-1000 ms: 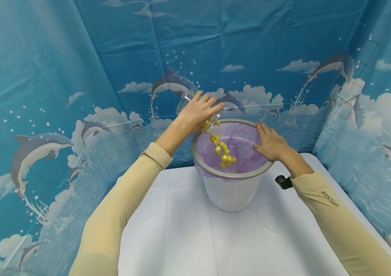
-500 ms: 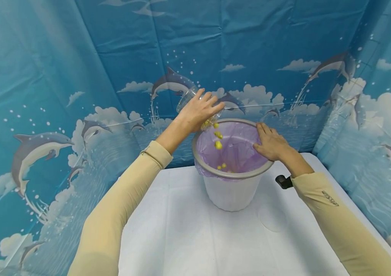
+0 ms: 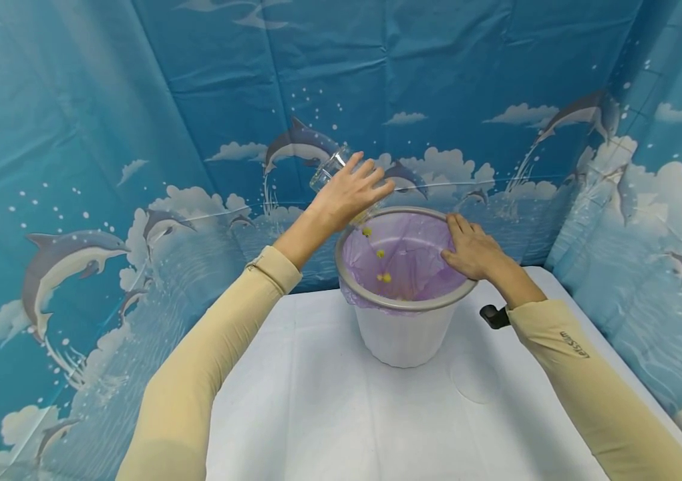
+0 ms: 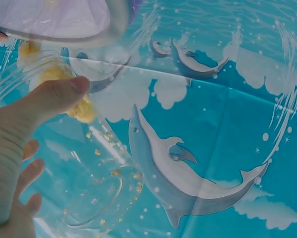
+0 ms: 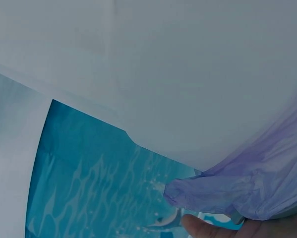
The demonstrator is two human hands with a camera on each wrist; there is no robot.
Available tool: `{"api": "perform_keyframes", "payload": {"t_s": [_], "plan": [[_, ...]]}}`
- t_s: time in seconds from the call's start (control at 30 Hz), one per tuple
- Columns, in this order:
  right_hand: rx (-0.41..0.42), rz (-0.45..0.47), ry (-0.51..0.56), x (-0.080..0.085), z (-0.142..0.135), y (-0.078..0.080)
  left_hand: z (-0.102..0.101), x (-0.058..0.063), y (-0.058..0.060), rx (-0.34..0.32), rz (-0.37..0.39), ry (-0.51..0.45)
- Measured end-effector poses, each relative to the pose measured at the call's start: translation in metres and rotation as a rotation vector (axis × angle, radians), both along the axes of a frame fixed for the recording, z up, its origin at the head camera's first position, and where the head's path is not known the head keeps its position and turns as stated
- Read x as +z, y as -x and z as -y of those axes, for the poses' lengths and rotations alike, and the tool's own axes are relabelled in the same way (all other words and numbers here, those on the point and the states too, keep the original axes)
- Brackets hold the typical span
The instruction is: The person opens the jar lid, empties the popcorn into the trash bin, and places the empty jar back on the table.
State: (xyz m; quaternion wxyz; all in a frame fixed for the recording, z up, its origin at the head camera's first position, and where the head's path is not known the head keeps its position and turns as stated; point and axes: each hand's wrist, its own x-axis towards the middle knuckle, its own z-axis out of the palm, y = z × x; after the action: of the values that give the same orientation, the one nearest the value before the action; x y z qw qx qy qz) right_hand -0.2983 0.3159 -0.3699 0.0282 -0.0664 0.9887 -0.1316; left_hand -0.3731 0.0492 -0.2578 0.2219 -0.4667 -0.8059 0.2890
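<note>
My left hand (image 3: 348, 195) grips a clear plastic jar (image 3: 330, 167), tipped mouth-down over a white trash bin (image 3: 405, 337). A few yellow popcorn pieces (image 3: 385, 277) are in mid-air below its mouth. In the left wrist view, larger popcorn pieces (image 4: 54, 77) sit near the jar's mouth, and small crumbs cling to its wall by the base. My right hand (image 3: 474, 252) holds the bin's grey rim (image 3: 413, 306) at the right, thumb on the inner side. A purple bag (image 3: 371, 260) lines the bin and hangs over the rim. The bin's bottom is mostly hidden.
The bin stands on a white-covered table (image 3: 316, 401). A blue dolphin-print curtain (image 3: 208, 80) hangs behind and at both sides. By the right cuff is a small black object (image 3: 493, 317). A thin clear round outline (image 3: 474, 379), perhaps a lid, lies right of the bin.
The thick stream of popcorn from the jar has thinned to a few pieces, and the jar's visible end has emptied. My left hand has shifted slightly; the right stays on the rim.
</note>
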Motion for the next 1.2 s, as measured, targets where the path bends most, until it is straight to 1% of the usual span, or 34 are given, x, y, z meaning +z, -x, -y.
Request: {"api": "perform_keyframes", "payload": {"t_s": [0.2,0.4,0.5,0.6,0.67,0.73,0.8,0.9,1.07,1.2], "plan": [[-0.002,0.011,0.003,0.001,-0.001,-0.001,-0.005,-0.003,-0.004,-0.032,-0.048,0.021],[-0.008,0.013,-0.011,-0.001,0.001,0.000,-0.005,-0.011,-0.002,-0.077,-0.075,0.022],[-0.009,0.016,-0.011,0.000,0.001,0.000,-0.005,-0.016,-0.002,-0.105,-0.108,0.025],[-0.009,0.019,-0.016,0.001,0.002,0.000,-0.005,-0.020,-0.001,-0.151,-0.172,0.022],[-0.011,0.021,-0.018,0.002,0.002,0.001,-0.005,-0.024,0.000,-0.183,-0.227,0.024],[-0.011,0.023,-0.021,0.003,0.002,0.001,-0.005,-0.026,0.000,-0.202,-0.287,0.038],[-0.011,0.024,-0.021,0.004,0.002,0.002,-0.007,-0.028,-0.001,-0.207,-0.337,0.056],[-0.012,0.025,-0.024,0.005,0.002,0.003,-0.009,-0.031,-0.002,-0.216,-0.391,0.078],[-0.014,0.030,-0.028,0.005,0.002,0.003,-0.012,-0.037,-0.002,-0.257,-0.472,0.080],[-0.015,0.036,-0.025,0.004,0.002,0.002,-0.011,-0.043,-0.001,-0.272,-0.543,0.076]]}}
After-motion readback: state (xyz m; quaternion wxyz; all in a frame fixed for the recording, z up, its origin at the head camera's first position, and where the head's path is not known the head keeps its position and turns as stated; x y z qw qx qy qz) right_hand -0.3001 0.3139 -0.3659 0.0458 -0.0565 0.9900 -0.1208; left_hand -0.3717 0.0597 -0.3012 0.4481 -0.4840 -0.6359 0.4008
